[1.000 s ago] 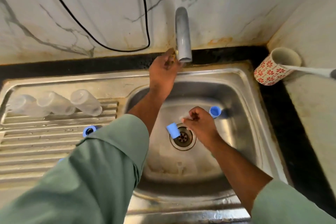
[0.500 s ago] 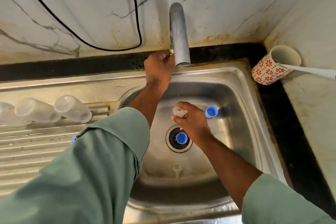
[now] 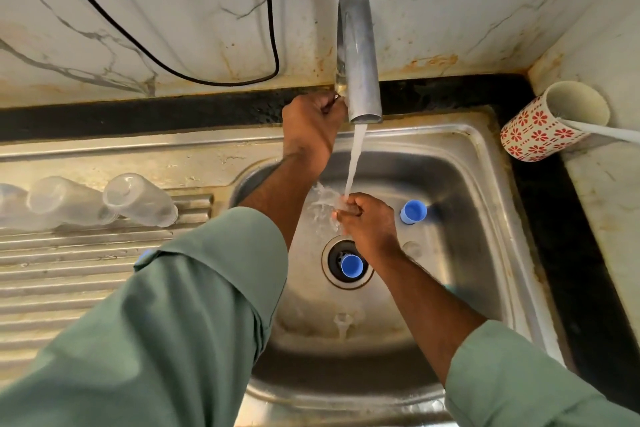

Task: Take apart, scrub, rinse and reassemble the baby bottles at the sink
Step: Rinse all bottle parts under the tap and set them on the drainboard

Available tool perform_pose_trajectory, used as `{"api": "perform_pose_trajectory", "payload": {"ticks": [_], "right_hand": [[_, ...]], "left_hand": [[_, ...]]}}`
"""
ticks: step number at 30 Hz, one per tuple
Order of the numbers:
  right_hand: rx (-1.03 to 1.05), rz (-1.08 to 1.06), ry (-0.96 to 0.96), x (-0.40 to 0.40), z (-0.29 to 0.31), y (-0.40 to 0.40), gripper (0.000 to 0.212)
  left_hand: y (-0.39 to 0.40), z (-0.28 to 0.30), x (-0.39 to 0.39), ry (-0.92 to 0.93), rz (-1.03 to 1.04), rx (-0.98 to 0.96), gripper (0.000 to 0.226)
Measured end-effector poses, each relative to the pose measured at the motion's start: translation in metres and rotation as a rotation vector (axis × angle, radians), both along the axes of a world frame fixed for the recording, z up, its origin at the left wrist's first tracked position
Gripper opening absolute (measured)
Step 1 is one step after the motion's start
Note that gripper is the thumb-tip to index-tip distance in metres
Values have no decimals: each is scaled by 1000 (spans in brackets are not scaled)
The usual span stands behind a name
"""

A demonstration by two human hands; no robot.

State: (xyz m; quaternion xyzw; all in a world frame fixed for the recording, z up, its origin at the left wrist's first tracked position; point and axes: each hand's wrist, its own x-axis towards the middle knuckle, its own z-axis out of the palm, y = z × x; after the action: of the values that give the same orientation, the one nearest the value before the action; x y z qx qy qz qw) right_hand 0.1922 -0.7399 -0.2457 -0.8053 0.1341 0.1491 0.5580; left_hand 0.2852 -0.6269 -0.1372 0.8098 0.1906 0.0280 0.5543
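My left hand (image 3: 310,128) grips the tap handle; my right hand (image 3: 367,222) holds something small, maybe a teat, under running water (image 3: 353,159). Sink (image 3: 485,218) holds two blue caps (image 3: 351,266); cup (image 3: 540,121) holds a brush handle.

Two arms of one person reach into view from the bottom edge. Both wear loose long sleeves of muted sage-green woven cloth. The left sleeve (image 3: 180,340) is wide and creased, with a stitched, folded cuff pushed up the forearm. The right sleeve (image 3: 519,388) ends in a plain hem below the elbow. Both forearms, the left hand (image 3: 311,128) and the right hand (image 3: 370,222) are bare, with no rings, watch or gloves.
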Motion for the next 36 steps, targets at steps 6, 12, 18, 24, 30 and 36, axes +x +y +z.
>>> {"api": "perform_pose_trajectory", "payload": {"ticks": [6, 12, 18, 24, 30, 36], "right_hand": [[-63, 85, -15, 11, -15, 0, 10], [7, -20, 103, 14, -22, 10, 27], [330, -130, 339, 15, -27, 14, 13], [310, -217, 460, 19, -30, 7, 18], [498, -260, 554, 20, -24, 12, 12], [542, -333, 534, 23, -21, 13, 11]], "left_hand": [[0, 2, 1, 63, -53, 96, 37], [-1, 11, -7, 12, -93, 184, 17], [-3, 12, -5, 84, -109, 215, 27], [0, 11, -4, 51, -132, 346, 20], [-1, 4, 4, 108, -107, 300, 32], [-2, 5, 3, 111, -92, 290, 36]]}}
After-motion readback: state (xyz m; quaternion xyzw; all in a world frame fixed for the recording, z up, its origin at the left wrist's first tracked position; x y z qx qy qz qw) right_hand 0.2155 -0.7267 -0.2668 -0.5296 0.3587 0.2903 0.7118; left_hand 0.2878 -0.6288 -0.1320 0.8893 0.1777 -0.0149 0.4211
